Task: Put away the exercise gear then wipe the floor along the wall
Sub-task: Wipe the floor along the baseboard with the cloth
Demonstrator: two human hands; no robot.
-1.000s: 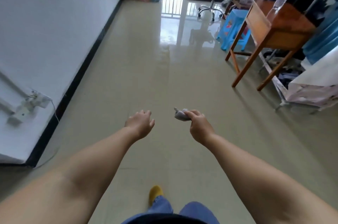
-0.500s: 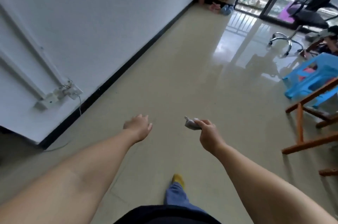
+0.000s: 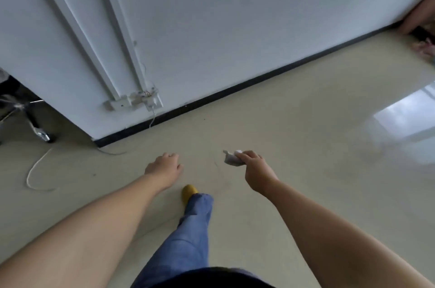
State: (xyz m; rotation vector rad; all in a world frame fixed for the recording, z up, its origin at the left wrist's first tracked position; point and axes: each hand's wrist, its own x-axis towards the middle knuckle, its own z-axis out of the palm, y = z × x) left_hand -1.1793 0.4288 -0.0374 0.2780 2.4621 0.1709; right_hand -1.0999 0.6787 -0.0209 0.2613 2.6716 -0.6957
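Observation:
My right hand (image 3: 255, 167) pinches a small crumpled white-grey cloth (image 3: 231, 158) and holds it out in front of me, above the beige tiled floor (image 3: 294, 127). My left hand (image 3: 164, 166) hangs beside it with loosely curled fingers and holds nothing. The white wall (image 3: 235, 17) with its black skirting (image 3: 259, 80) runs diagonally ahead of both hands. No exercise gear is in view.
A white socket box (image 3: 136, 103) with a loose cable (image 3: 37, 170) hangs low on the wall. A chair's wheeled base (image 3: 35, 120) stands at the left past the wall corner. My leg in jeans and a yellow shoe (image 3: 188, 191) steps forward.
The view has swung left from the room towards the wall, which is now closer and straight ahead. Both hands keep their pose, the right one still pinching the cloth.

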